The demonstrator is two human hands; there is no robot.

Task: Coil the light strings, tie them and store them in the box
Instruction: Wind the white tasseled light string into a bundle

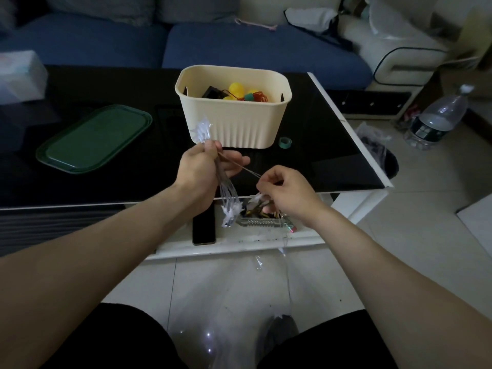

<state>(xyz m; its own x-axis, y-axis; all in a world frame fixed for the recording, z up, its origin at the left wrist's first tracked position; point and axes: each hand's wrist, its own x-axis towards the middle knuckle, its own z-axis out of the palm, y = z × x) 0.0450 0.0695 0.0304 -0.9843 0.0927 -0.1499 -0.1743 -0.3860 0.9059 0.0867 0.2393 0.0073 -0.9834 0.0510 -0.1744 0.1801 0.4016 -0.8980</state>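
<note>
While the left hand [198, 169] gripped the coiled light string [226, 193] before the box [234, 121], the right hand [282, 187] pinched its wire, mid-coiling. Next, the slack trailing floorward probably needed winding on.

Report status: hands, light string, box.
Left hand grips coiled light string. Right hand pinches its wire, pulled taut. Box open, already holds lights. Nothing in the way.

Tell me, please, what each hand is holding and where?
Left hand grips the light string coil's middle; right hand pinches its loose wire.
</note>
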